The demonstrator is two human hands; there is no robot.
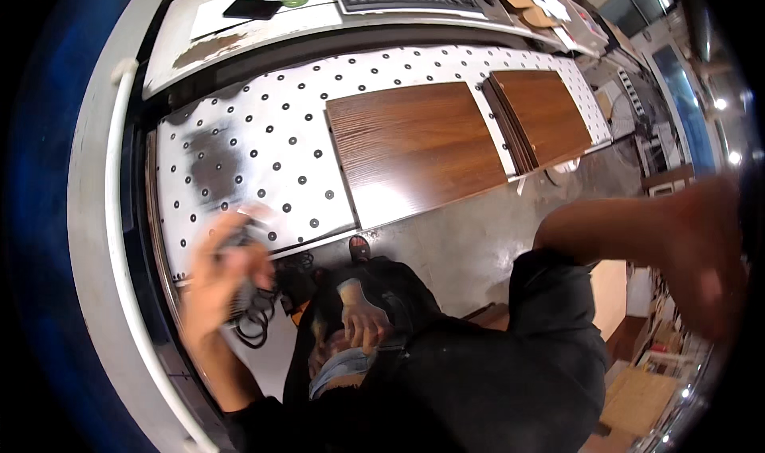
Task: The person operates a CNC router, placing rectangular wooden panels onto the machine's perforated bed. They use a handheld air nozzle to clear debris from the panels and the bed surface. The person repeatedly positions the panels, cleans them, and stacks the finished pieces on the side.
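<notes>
The left hand (221, 270) is blurry at 8 o'clock, the right hand (708, 282) at 3 (the view can't tell either grip). A brown wood-grain board (414, 150) lies on the dotted counter (259, 146), toward 1 o'clock.

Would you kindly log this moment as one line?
left hand: blurred, by dotted table; right hand: far right; both grips: unclear; brown board: beside board stack
</notes>
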